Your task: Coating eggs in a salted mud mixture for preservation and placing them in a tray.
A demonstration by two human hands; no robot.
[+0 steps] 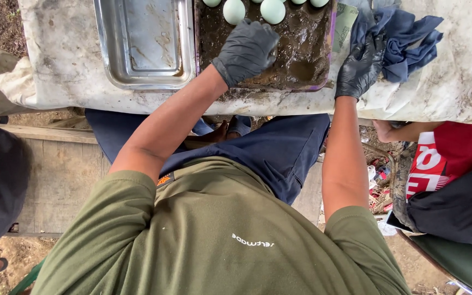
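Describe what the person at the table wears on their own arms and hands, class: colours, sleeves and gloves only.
Both hands are covered by thin black disposable gloves: the left hand and the right hand, each ending at the wrist. The forearms are bare. Short olive-green shirt sleeves reach to about the elbows.

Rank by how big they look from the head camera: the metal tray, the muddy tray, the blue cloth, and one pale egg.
1. Muddy tray and metal tray: look about alike, both cut off by the top edge, so no ranking between them.
2. Blue cloth.
3. Pale egg, clearly smallest.
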